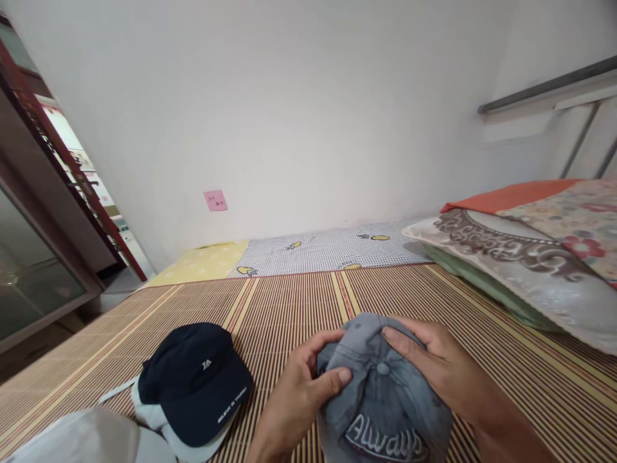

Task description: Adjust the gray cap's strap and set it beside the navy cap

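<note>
A faded grey-blue baseball cap with raised "Always" lettering is held between my two hands, its top button facing up and its front toward me. My left hand grips the cap's left side, thumb on the crown. On the far right side, my right hand clasps the crown with its thumb on top and its fingers partly hidden behind. To the left lies a navy cap with white lettering on its brim, resting on a pale cap. A whitish cap is cut off at the bottom left.
A striped bamboo mat covers the bed. Behind it run a checked sheet and a white wall with a pink note. Pillows are stacked at right below a grey rail. A doorway stands at left.
</note>
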